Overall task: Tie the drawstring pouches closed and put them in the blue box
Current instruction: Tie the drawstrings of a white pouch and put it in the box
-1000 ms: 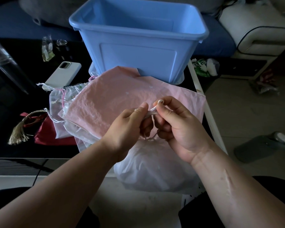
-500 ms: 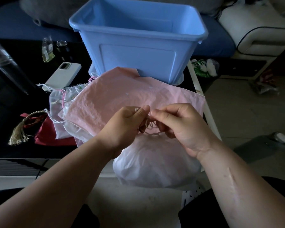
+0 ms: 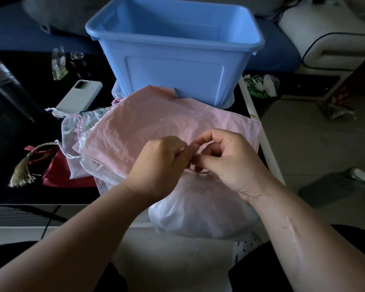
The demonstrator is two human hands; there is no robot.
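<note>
A filled white drawstring pouch (image 3: 198,209) hangs over the table's front edge under both hands. My left hand (image 3: 160,163) pinches one end of its white cord. My right hand (image 3: 230,161) pinches the other cord end just above the gathered neck. Behind them lies a flat pink pouch (image 3: 148,127) on top of several pale pouches (image 3: 76,131). A red pouch with a gold tassel (image 3: 57,171) lies at the left. The blue box (image 3: 177,49) stands open at the back of the table, and nothing shows inside it.
A white phone (image 3: 78,95) and small wrappers (image 3: 58,66) lie on the dark table at the left. The table's white edge (image 3: 270,157) runs along the right, with floor and a grey slipper (image 3: 335,184) beyond. A white sofa arm (image 3: 329,39) is at the back right.
Both hands have dropped lower and drawn closer together over the pouch neck. The cord loop that stood up between the fingers is now tucked down between the hands.
</note>
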